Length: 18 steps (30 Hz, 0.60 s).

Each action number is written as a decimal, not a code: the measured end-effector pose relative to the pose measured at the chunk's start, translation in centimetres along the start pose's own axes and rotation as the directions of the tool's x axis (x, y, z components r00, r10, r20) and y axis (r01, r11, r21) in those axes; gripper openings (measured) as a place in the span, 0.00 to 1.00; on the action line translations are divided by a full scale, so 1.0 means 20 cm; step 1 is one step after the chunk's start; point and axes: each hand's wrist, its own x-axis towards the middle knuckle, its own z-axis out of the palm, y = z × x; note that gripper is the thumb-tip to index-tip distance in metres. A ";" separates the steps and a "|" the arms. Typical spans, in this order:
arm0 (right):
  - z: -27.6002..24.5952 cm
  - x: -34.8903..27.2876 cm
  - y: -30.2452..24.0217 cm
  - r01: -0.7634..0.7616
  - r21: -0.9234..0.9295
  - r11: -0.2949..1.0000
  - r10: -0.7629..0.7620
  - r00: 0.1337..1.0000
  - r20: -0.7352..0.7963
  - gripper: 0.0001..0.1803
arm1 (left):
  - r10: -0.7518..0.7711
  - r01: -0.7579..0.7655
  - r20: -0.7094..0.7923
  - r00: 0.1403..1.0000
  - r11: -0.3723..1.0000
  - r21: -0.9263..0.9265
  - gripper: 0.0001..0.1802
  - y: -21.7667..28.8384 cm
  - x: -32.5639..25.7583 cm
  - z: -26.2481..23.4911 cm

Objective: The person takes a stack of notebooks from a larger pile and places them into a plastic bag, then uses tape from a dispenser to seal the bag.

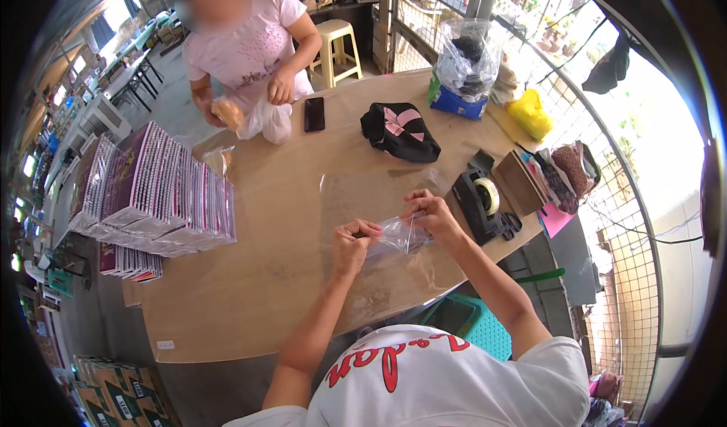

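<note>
My left hand (353, 239) and my right hand (432, 211) each pinch one end of a small clear plastic bag (396, 235), held just above a stack of clear plastic sheets (371, 192) on the wooden table (250, 290). A black tape dispenser (478, 200) with a roll of clear tape stands just right of my right hand. A folded black garment with a pink patch (400, 130) lies further back on the table.
Across the table a person in a pink shirt (246, 44) handles a white plastic bag (266, 120) and a bun. A black phone (314, 114) lies nearby. Fanned booklets (151, 192) lie at left, a stuffed clear bag (468, 63) and yellow bag (528, 112) at right.
</note>
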 end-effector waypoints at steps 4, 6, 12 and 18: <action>0.17 -0.23 -0.19 0.463 -0.561 0.687 -0.588 0.807 -0.054 0.19 | 0.088 -0.089 0.030 0.996 0.995 0.040 0.12 -0.07 0.03 -0.04; 0.22 -0.28 -0.17 0.565 -0.712 0.416 -0.730 0.675 0.109 0.17 | 0.125 -0.128 0.039 0.991 0.989 0.076 0.11 -0.06 0.02 -0.02; 0.35 -0.44 0.04 0.441 -0.598 0.669 -0.651 0.736 -0.184 0.11 | 0.236 -0.217 -0.106 0.966 0.962 0.168 0.10 -0.03 -0.09 0.06; 0.35 -0.45 0.27 0.472 -0.791 0.388 -0.788 0.615 -0.020 0.17 | 0.159 -0.167 0.055 0.986 0.949 0.269 0.18 -0.01 -0.04 -0.01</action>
